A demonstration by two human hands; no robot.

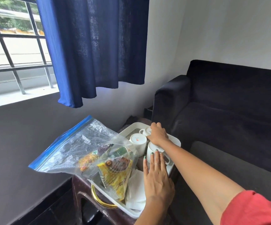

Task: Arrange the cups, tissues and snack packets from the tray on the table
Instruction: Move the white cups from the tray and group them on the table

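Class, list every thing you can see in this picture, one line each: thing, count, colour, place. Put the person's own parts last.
Tray: one, white, on the small dark table.
Cups: three, white, upside down in the tray's far half.
Zip bag of snack packets: one, clear with blue seal, leaning over the tray's left edge.
Tissues: white, near end of tray.
Table: one, dark brown, under the tray.
Sofa: one, dark, right.
Curtain: one, blue, over the window.
Left hand: flat, fingertips on the nearest cup.
Right hand: over the farthest cup; grip unclear.
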